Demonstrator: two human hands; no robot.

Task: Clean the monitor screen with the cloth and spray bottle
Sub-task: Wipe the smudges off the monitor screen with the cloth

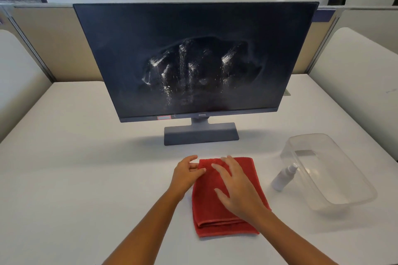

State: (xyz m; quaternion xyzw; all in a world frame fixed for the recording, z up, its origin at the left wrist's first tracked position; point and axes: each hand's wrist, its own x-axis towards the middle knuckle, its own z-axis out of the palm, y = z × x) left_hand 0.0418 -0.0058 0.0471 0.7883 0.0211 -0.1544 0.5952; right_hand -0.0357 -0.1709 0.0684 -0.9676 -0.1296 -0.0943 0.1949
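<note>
A dark monitor (133, 54) stands on the white desk, its screen wet with spray droplets and streaks in the middle. In front of its base lies a folded red cloth (206, 206). My left hand (185, 175) pinches the cloth's far left corner between thumb and fingers. My right hand (238, 187) lies flat on top of the cloth with fingers spread. A small white spray bottle (284, 176) lies tilted to the right of the cloth, leaning against a clear bin.
A clear plastic bin (336, 180) sits at the right of the desk (75, 168). The monitor's base (201, 133) stands just beyond the cloth. Beige partition walls close off the back and sides.
</note>
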